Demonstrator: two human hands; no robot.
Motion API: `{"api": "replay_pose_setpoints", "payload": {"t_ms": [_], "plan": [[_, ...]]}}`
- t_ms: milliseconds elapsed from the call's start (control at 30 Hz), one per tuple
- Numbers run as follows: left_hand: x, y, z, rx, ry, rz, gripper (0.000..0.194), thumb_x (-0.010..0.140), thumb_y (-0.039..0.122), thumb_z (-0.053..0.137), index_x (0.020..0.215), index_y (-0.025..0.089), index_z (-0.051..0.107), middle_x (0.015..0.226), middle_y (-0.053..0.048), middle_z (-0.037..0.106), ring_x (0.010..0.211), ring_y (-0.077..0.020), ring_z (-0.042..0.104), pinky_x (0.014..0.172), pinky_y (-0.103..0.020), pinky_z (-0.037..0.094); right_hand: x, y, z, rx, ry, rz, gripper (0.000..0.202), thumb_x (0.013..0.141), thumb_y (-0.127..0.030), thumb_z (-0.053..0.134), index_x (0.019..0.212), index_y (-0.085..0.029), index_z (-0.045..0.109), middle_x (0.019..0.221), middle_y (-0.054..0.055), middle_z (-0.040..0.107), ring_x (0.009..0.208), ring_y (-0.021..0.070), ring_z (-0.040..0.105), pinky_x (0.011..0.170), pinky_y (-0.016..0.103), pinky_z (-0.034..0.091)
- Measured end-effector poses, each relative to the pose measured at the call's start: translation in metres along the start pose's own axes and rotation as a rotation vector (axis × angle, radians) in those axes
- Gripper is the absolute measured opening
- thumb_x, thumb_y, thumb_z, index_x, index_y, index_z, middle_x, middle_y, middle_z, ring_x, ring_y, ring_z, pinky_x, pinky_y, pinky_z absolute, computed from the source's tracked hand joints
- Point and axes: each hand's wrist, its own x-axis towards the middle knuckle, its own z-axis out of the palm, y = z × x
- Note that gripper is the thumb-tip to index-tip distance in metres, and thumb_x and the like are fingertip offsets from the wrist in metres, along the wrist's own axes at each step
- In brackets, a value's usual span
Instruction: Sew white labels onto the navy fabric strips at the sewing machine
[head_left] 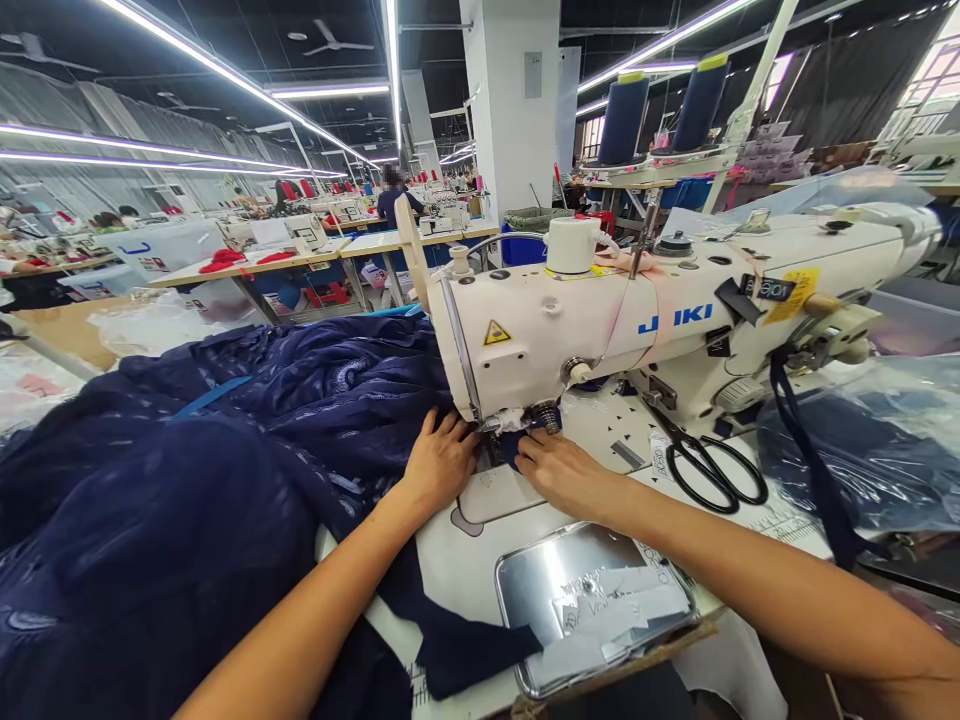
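Note:
My left hand [441,466] lies on a large heap of navy fabric [225,500], just left of the needle area of a white sewing machine [517,340]. Its fingers are spread and rest flat on the cloth, pressing it by the presser foot. On the other side of the needle, my right hand [564,472] has its fingers curled together at a small edge of the same fabric. The fingertips are partly hidden under the machine head. A loose strip of navy cloth hangs over the table edge near my left forearm.
Black-handled scissors [716,472] lie right of my right hand. A metal tray [536,570] with paper labels sits at the front. A plastic-wrapped navy bundle [877,440] is at the right. Thread cones [624,118] stand behind the machine; a person [391,200] is farther back.

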Motion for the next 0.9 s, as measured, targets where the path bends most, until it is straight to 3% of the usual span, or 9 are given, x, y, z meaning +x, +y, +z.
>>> {"api": "replay_pose_setpoints", "payload": {"t_ms": [633,900], "plan": [[0.009,-0.002,0.003,-0.036,-0.016,-0.013,0.023,0.076,0.017,0.045,0.089,0.018,0.063,0.091,-0.01,0.064,0.095,-0.0268,0.053,0.092,-0.05,0.032,0.01,-0.015,0.003,-0.094,0.016,0.074,0.019,0.079,-0.003,0.044,0.085,-0.005,0.061,0.085,0.014,0.056,0.085,0.0246,0.05,0.076,0.037,0.041],[0.011,-0.003,0.003,-0.021,-0.042,-0.028,0.02,0.077,0.018,0.044,0.083,0.016,0.063,0.082,-0.01,0.064,0.089,-0.0273,0.055,0.089,-0.05,0.033,0.013,-0.015,0.007,-0.098,0.023,0.071,0.019,0.079,-0.002,0.043,0.084,-0.004,0.061,0.084,0.015,0.056,0.084,0.0248,0.05,0.074,0.036,0.04]]}}
